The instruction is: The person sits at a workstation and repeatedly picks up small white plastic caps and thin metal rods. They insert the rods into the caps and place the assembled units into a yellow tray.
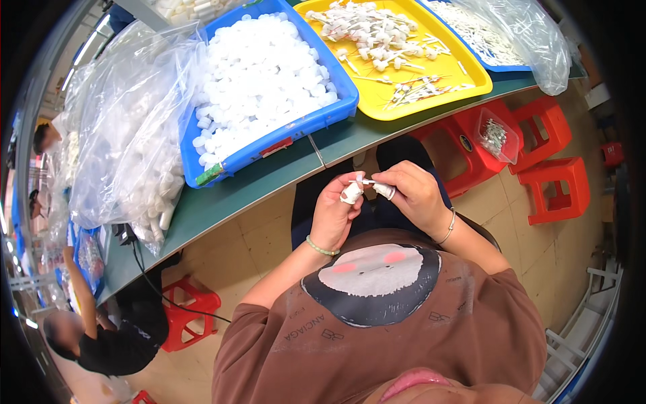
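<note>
Over my lap, my left hand and my right hand meet with fingers pinched. Between their fingertips is a small, thin white plastic part, gripped from both sides. A white patch shows at my left thumb and another whitish piece at my right thumb; whether these are finger wraps or held parts I cannot tell. Beyond my hands, a yellow tray holds white-headed parts with thin stems and wires. To its left, a blue tray is heaped with small white plastic caps.
Clear plastic bags of white parts lie at the table's left. Another blue tray stands far right, partly under a bag. Red stools stand at right, one bearing a clear box of small metal parts. A co-worker sits lower left.
</note>
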Available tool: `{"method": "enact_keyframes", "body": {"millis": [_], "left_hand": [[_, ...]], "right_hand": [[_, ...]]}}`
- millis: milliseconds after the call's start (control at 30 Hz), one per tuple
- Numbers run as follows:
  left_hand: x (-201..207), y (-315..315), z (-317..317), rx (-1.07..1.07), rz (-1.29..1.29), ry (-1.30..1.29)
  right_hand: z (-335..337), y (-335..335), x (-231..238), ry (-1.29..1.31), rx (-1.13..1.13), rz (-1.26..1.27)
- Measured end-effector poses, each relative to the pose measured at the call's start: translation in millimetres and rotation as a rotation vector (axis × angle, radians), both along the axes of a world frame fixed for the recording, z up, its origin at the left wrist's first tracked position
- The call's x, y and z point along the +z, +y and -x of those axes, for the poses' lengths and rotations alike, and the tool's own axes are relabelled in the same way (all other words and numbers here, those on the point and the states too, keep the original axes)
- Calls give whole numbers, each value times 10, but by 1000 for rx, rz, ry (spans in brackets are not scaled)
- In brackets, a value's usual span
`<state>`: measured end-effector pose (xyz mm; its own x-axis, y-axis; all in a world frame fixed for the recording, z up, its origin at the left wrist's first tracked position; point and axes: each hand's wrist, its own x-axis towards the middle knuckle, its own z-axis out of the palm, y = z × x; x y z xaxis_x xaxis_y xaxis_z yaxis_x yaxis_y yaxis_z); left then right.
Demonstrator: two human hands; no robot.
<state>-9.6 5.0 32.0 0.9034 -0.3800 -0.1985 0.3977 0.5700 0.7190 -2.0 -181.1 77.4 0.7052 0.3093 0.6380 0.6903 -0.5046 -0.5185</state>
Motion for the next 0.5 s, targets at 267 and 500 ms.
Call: {"method": "enact_keyframes", "body": {"millis": [267,500], "left_hand": [[26,-19,56,-13,-7,-110],[-42,-14,11,-120,106,212]], "right_hand": [[-8,-100,338,459,-32,-282],[-1369,-540,1089,-34,-246,-48]]}}
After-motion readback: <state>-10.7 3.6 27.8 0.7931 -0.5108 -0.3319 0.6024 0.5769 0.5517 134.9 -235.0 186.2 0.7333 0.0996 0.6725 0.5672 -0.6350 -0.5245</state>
